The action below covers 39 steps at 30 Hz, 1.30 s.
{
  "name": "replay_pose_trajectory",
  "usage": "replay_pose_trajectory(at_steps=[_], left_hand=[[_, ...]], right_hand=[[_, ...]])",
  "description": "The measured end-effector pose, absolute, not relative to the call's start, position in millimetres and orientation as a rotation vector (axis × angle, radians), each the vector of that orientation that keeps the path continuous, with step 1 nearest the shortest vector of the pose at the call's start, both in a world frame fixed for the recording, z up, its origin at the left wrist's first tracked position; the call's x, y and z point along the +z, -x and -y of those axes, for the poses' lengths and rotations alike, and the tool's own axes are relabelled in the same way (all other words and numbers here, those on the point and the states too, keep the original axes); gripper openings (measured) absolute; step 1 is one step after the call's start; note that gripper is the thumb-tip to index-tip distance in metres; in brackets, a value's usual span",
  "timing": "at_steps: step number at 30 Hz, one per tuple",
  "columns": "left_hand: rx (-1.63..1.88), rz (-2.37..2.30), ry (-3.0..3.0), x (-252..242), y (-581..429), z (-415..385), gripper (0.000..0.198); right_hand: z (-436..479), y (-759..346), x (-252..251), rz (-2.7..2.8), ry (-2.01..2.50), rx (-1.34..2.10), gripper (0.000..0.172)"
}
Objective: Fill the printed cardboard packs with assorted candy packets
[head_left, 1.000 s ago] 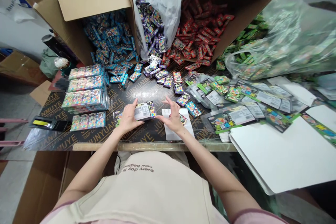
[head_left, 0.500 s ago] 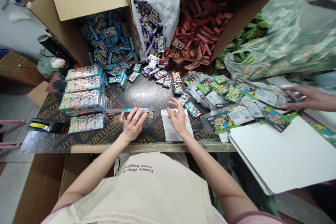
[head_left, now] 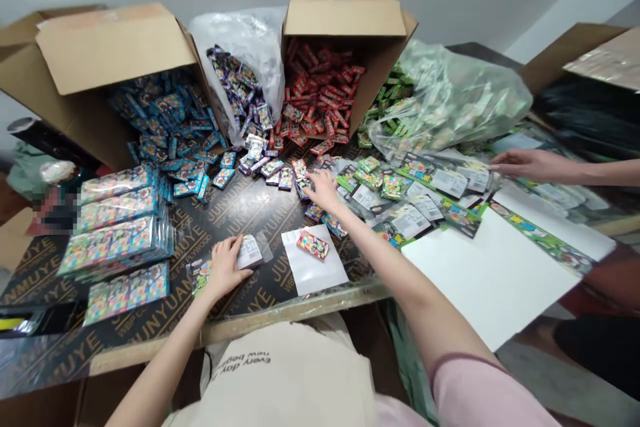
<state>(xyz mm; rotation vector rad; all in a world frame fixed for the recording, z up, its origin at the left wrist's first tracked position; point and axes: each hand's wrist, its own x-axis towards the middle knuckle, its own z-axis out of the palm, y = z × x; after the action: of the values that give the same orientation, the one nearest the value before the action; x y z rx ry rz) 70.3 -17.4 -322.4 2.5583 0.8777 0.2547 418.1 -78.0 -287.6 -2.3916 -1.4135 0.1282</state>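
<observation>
Nearest us, at seven o'clock on the table, our left hand lies flat with fingers spread on a clear packet — pressing it, not gripping it. Just beside it, at six o'clock, a white sheet carries one red pack. Farther out, towards twelve, our right hand reaches among loose small packs; its fingertips touch them, but we cannot tell whether they close on one. At nine o'clock lie stacks of filled packets. At three, another person's hand rests on printed cards. Farthest, from ten to two — a box of blue packs, a bag of purple packs, a box of red packs and a bag of green packs.
</observation>
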Motion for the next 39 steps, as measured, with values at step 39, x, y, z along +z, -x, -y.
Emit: replay_pose_trajectory(at_steps=[39], left_hand=[[0.549, -0.702, -0.796, -247, -107, 67, 0.042]], right_hand=[[151, -257, -252, 1.579, 1.342, 0.363, 0.089]])
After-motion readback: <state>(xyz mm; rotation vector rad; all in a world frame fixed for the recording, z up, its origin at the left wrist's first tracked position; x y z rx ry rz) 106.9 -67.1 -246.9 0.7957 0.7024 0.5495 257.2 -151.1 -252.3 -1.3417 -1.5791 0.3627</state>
